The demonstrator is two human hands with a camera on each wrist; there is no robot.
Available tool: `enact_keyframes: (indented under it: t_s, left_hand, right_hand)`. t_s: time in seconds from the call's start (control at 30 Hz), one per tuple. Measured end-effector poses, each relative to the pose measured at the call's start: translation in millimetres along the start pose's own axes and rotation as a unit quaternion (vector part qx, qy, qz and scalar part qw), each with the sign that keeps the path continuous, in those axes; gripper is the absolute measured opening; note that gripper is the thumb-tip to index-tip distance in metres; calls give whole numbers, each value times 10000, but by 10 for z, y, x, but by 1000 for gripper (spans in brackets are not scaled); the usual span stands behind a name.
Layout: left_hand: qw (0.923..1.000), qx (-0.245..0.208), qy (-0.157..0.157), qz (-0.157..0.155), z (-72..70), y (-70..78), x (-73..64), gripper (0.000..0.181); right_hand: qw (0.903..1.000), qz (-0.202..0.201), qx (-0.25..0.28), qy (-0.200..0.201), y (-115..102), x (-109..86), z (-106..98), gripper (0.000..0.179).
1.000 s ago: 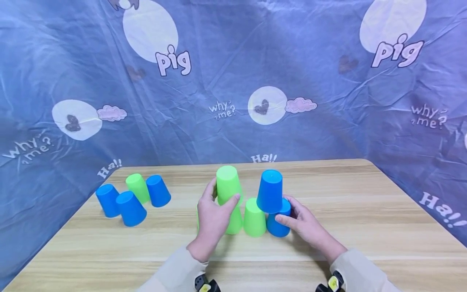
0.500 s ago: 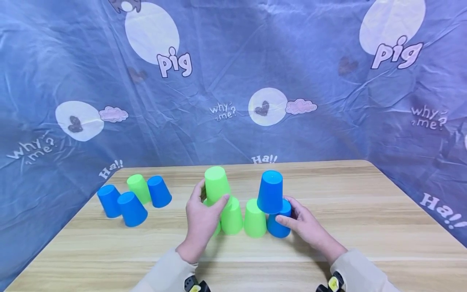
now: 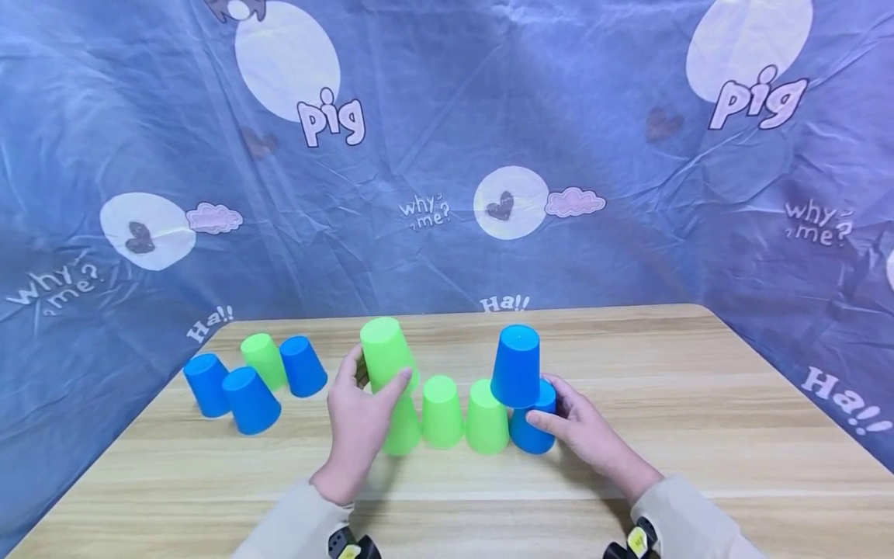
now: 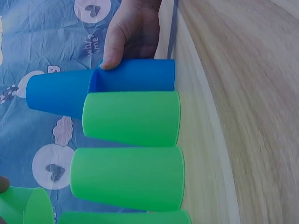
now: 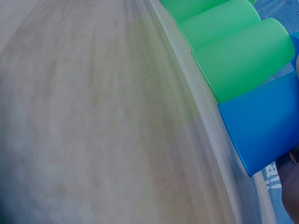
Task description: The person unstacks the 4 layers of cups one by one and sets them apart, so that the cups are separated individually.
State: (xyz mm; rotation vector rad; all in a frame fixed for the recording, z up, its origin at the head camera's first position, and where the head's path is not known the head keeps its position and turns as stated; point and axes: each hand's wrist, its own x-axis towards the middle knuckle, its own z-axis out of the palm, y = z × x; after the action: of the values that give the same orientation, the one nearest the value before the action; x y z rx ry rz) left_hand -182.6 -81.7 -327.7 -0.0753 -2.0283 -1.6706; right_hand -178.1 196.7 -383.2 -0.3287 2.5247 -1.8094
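Observation:
My left hand grips an upside-down green cup between thumb and fingers, tilted a little. It overlaps the leftmost green cup of a row in the head view; in the left wrist view its open rim shows apart from the row. Two more green cups, one left and one right, stand upside down beside it. The row ends in a blue cup, which my right hand holds round its right side. Another blue cup sits on top, bridging this blue cup and the neighbouring green one.
At the table's left stand several upside-down cups: a green cup and blue cups, one front, one far left, one back right. A blue printed cloth hangs behind the wooden table.
My left hand has carried its green cup leftward along the row, from over the second green cup to over the leftmost one. The right hand and the blue cups stay in place.

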Motion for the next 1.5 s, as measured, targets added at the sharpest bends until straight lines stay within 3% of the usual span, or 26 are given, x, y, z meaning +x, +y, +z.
enact_keyframes:
  t_s: [0.23, 0.53, 1.03, 1.2, 1.5]
  left_hand:
    - [9993, 311, -110, -147, -147, -24, 48, 57]
    - [9987, 426, -7, -273, -381, -65, 103, 58]
    - [9951, 760, 470, -428, -610, -262, 142, 56]
    - [9946, 673, 609, -505, -672, -354, 165, 58]
    - [9895, 853, 469, -1070, -792, -443, 230, 67]
  right_hand:
    - [10000, 3, 12, -22, -18, 2, -3, 59]
    - [10000, 51, -40, 1, -50, 10, -17, 60]
    - [10000, 45, -25, 43, -19, -12, 0, 59]
    - [10000, 24, -6, 37, -7, -12, 6, 59]
    - [10000, 39, -23, 33, -22, -9, 4, 59]
